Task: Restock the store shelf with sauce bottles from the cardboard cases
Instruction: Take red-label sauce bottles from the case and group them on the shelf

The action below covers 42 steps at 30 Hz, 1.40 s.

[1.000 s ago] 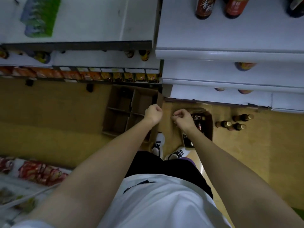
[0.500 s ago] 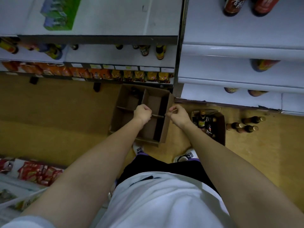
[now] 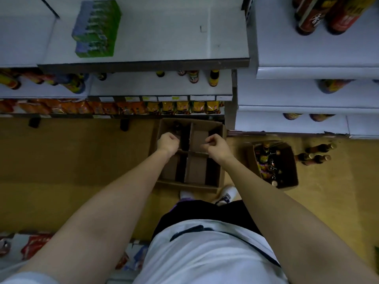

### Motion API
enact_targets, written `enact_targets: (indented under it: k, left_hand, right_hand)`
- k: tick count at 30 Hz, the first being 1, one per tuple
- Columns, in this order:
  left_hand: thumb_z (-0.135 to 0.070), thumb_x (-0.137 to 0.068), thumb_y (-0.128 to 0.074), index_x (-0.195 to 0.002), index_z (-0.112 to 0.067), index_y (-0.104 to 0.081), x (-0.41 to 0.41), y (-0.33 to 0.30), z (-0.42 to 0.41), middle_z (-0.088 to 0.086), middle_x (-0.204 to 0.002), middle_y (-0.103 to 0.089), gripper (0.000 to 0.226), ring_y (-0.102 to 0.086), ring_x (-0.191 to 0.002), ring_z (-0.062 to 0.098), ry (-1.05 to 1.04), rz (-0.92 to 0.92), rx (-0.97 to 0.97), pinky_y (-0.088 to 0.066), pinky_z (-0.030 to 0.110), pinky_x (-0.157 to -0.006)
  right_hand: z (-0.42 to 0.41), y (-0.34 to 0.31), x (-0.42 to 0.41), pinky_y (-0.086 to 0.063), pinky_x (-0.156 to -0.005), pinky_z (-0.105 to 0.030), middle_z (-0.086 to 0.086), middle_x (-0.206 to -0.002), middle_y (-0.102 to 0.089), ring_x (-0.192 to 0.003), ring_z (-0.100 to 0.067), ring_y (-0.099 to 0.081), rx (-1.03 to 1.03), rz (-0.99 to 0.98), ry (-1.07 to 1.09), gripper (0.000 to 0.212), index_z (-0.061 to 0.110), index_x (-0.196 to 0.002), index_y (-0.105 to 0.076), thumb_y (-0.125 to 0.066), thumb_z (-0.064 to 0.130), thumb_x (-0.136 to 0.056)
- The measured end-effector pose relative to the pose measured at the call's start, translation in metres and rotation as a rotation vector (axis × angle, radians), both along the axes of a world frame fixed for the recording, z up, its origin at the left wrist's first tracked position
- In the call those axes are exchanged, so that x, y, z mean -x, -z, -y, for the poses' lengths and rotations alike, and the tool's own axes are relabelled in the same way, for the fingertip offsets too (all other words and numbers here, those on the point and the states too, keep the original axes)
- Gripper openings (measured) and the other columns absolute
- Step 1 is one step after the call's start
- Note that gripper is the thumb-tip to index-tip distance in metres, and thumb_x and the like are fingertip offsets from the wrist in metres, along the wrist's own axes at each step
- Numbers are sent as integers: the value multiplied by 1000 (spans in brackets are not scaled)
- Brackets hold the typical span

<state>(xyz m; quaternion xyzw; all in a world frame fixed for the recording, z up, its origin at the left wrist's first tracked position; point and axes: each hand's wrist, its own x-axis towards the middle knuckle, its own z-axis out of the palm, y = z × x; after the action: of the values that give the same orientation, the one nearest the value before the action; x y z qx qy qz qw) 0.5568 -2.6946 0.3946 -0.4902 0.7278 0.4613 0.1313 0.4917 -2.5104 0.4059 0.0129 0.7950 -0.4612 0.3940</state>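
Below the white shelving (image 3: pixel 307 72), which fills the top of the view in stepped tiers, two cardboard cases sit on the tan floor (image 3: pixel 71 160). On the left stands the larger case (image 3: pixel 215 181), open and split by dividers (image 3: pixel 192 153) into four compartments; one dark bottle top shows in the far left compartment, the rest look bare cardboard. To its right lies the smaller case (image 3: pixel 291 160), tilted, holding a jumble of sauce bottles (image 3: pixel 266 158) too tangled to count. Three loose bottles (image 3: pixel 315 154) lie on the floor just beside it. Two big red-labelled bottles (image 3: pixel 328 15) stand on the top right tier, cut off by the frame edge. One green multipack (image 3: pixel 96 29) rests on the upper left shelf. A row of packets (image 3: pixel 180 107) lines the lowest left shelf. Both hands hover apart over the larger case: the left hand (image 3: pixel 168 143) is a closed fist; the right hand (image 3: pixel 217 145) has curled fingers, and whether it pinches anything cannot be told.
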Motion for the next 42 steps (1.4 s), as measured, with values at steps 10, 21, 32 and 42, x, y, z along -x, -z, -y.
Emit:
enact_targets:
  k: [10,21,32,42]
  left_hand:
    - [-16,-97,-54,-88,-19,-65,-1,-25,78,8,-97,-70,15,-69,-90,27,-29,-18,58,-60,44,-87]
    - [-12,-101,-49,-87,-15,-61,64,12,170,11,-94,-66,19,-66,-89,30,507,-6,-28,-58,44,-83]
    - [-12,-104,-48,-96,-14,-61,108,21,227,12,-102,-67,15,-68,-85,24,724,94,-18,-60,41,-82]
    - [-7,-96,-54,-81,-21,-56,173,156,227,7,-97,-63,20,-67,-93,34,1042,299,78,-57,51,-89]
  right_hand:
    - [68,3,18,-46,-68,-26,2,-98,-57,-86,-14,-56,31,46,5,17,16,-108,-54,-67,19,-97]
    - [158,29,-15,-45,-79,-30,2,-89,-57,-91,-20,-57,-69,5,437,19,13,-107,-55,-69,17,-93]
    - [239,47,-31,-49,-81,-32,-5,-98,-59,-92,-20,-56,19,179,707,25,10,-119,-55,-66,10,-96]
    - [274,154,11,-47,-74,-22,1,-109,-55,-103,-19,-57,21,281,1094,26,13,-123,-54,-62,9,-99]
